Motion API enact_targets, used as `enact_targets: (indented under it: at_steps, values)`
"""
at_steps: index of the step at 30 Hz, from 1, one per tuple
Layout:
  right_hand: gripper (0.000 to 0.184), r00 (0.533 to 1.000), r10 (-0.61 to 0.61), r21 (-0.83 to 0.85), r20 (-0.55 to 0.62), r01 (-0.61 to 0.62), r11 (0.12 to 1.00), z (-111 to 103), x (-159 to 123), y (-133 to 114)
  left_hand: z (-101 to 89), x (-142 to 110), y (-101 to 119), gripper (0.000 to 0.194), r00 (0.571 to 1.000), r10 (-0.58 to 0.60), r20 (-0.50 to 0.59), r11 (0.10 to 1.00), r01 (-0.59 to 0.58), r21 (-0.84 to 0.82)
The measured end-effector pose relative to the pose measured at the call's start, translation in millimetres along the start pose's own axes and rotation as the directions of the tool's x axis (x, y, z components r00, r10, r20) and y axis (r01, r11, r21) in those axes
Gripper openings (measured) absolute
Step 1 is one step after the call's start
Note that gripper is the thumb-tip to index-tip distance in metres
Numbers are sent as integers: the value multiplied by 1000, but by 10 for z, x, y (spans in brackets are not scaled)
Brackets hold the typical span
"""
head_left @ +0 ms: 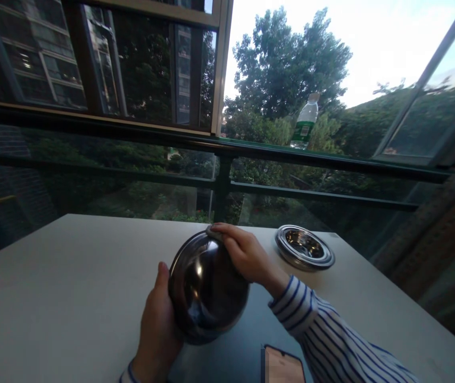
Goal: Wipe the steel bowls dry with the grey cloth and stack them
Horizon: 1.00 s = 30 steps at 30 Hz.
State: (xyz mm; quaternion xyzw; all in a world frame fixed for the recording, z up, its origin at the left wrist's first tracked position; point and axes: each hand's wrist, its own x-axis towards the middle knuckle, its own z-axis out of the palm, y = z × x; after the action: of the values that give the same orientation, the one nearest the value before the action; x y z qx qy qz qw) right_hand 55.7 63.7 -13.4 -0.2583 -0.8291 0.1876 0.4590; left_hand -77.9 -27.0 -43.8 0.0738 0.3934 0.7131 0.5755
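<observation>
A shiny stainless steel bowl (207, 298) is held tilted above the table, its rounded outside towards me. My left hand (157, 324) grips the bowl's left side, thumb up along the rim and the other fingers hidden behind it. At the upper right of the bowl, my right hand (247, 252) is closed over the rim. Under its fingertips shows a small grey cloth-like piece (213, 233), pressed against the metal; its exact kind is hard to make out.
On the white table (91, 276), stacked steel dishes (305, 247) stand at the back right. A phone (285, 366) lies at the near edge, by my right sleeve. Beyond the table runs a dark railing (151, 141), with a plastic bottle (305, 125) standing on it.
</observation>
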Motion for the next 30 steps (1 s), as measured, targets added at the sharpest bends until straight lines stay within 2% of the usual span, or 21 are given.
enact_targets:
  at_steps: [2,6,11,13,16,18,20,23,25,26,28,30]
  values:
    - [31,997,44,31,-60,-42,999,-25,-52,107,31,-4,19,39,999,-40,15,999,41,-20]
    - [30,979,106,106,-176,-88,990,-29,-216,229,56,-1,68,37,999,-38,24,997,40,-61]
    - [32,944,141,147,-297,-100,984,97,-563,177,22,63,97,35,999,-5,44,996,8,-84]
    - [37,941,103,103,-321,-74,992,173,-733,104,14,85,103,34,999,7,31,995,-4,-96]
    - [50,960,-102,-126,-259,71,989,274,-930,-22,16,101,104,34,1000,9,19,993,-6,-122]
    - [54,949,-271,-306,-160,213,928,328,-979,-108,19,105,97,36,999,-25,33,990,29,-138]
    - [51,914,-404,-444,-33,348,826,376,-957,-203,16,105,84,37,997,-63,37,987,67,-144]
    - [39,842,-516,-503,155,517,692,426,-837,-365,5,90,70,35,998,-69,-10,990,67,-126]
    - [37,810,-531,-466,250,581,667,411,-732,-445,2,73,71,34,997,-66,-37,992,61,-112]
    - [36,814,-511,-441,278,580,684,379,-678,-458,5,66,72,34,997,-60,-42,993,55,-106]
    - [38,864,-417,-405,283,502,764,265,-565,-409,17,57,67,33,999,-16,-52,995,10,-101]
    - [40,941,-243,-394,235,321,862,112,-450,-268,35,57,44,30,998,32,-52,995,-37,-94]
